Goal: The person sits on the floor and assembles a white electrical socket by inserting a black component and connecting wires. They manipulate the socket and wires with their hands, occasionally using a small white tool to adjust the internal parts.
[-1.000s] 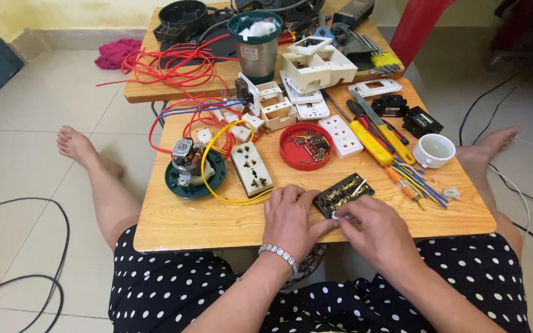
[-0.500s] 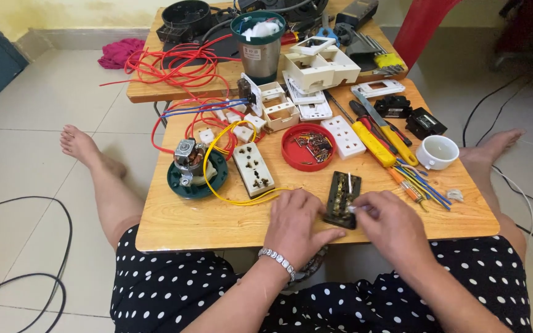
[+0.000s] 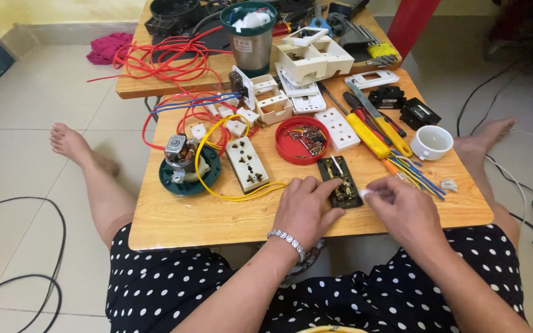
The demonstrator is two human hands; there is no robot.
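A small black socket module with brass contacts (image 3: 338, 179) lies on the low wooden table (image 3: 205, 216) near its front edge. My left hand (image 3: 303, 206) rests on the table and its fingers touch the module's left side, holding it down. My right hand (image 3: 402, 209) is just right of the module, fingers pinched together on a tiny white piece at the module's lower right corner. A bracelet circles my left wrist.
A white multi-socket plate (image 3: 247, 163) with a yellow wire, a small motor on a green base (image 3: 185, 165), a red dish of screws (image 3: 302, 140), screwdrivers (image 3: 374, 126), a white cup (image 3: 432, 142) and coloured wire ends (image 3: 414, 176) crowd the table. A second table behind holds red wire, white boxes and a metal cup.
The black module has been turned from slanting to lengthwise and laid flat between my hands. My right hand has drawn back to its right edge.
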